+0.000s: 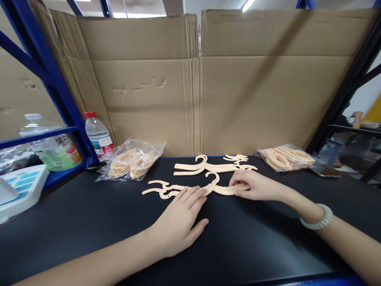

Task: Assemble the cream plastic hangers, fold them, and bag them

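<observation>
A cream plastic folding hanger (224, 190) lies across the black table with its hook pointing away from me. My left hand (183, 222) rests with outstretched fingers on its left arm, partly hiding it. Two curved end pieces stick out to the left of that hand. My right hand (256, 185) is closed on the hanger's right arm, thumb on the near side. Just behind lies a second cream hanger (190, 167), its right end reaching close to my right fingers. Small curved hanger pieces (236, 157) sit behind that one.
Clear plastic bags of cream hangers lie at left (133, 161) and right (287, 157). A phone-like flat object (324, 172) is by the right bag. A red-capped bottle (98, 137) stands back left, near a white-and-blue tray (25, 184). Cardboard (149, 91) walls the back.
</observation>
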`<state>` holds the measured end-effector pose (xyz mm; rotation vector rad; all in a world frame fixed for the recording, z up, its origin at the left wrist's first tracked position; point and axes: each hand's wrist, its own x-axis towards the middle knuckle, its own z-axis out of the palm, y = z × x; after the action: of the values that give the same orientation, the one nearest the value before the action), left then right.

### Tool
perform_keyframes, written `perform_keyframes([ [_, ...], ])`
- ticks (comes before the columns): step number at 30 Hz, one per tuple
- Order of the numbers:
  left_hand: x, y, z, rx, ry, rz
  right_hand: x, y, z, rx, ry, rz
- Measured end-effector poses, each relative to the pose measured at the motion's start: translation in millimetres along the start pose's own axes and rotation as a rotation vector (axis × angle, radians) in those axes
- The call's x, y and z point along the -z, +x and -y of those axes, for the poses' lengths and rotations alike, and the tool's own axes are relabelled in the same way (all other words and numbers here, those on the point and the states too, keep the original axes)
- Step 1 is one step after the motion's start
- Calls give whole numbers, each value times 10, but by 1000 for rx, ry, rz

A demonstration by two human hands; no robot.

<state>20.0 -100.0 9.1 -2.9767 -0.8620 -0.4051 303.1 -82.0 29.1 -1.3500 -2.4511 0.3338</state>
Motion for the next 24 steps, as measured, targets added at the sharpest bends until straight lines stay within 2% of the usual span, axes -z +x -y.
perform_keyframes([
  [4, 42, 12, -33, -180, -62, -1, 8, 2, 11, 5, -7, 6],
  [7, 65, 12, -41, -249, -120, 28, 10, 7, 11, 12, -8, 6],
  [24, 42, 26, -18, -270, -152, 49, -9, -2, -6, 18, 0, -4],
])
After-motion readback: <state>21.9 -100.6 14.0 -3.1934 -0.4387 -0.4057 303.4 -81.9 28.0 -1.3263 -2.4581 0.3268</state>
